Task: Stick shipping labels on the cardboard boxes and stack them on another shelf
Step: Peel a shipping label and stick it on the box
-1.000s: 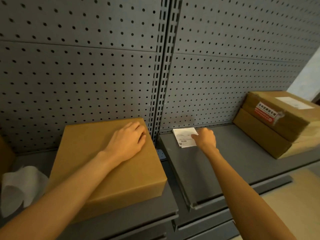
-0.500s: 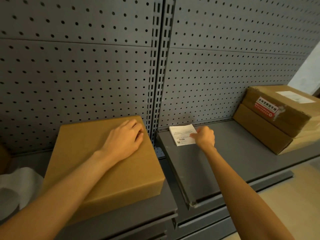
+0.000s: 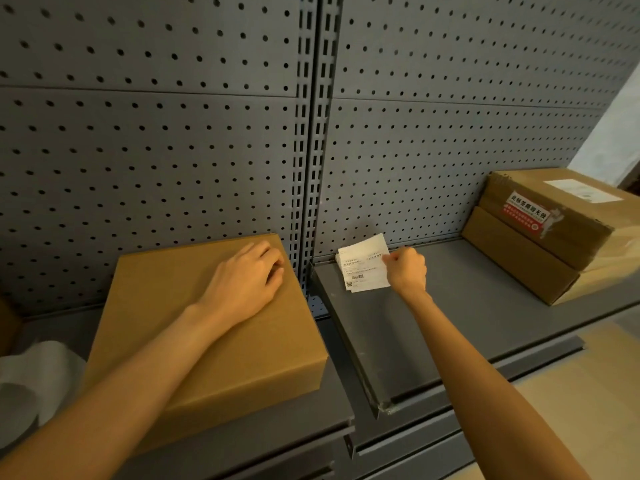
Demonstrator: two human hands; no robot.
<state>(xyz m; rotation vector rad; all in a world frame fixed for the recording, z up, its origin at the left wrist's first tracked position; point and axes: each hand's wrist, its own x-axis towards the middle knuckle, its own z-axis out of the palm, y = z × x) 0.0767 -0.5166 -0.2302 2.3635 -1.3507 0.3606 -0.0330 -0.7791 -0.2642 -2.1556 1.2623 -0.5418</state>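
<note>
We kept left hand (image 3: 247,282) flat on the unlabelled cardboard box (image 3: 207,337) to steady it while right hand (image 3: 407,270) pinched the top shipping label (image 3: 363,266) off the stack on the neighbouring shelf (image 3: 450,327).

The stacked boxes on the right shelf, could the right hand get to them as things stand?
Probably yes. The shelf between the right hand and the stacked boxes is bare, but that hand is pinching a shipping label, so it isn't free.
</note>
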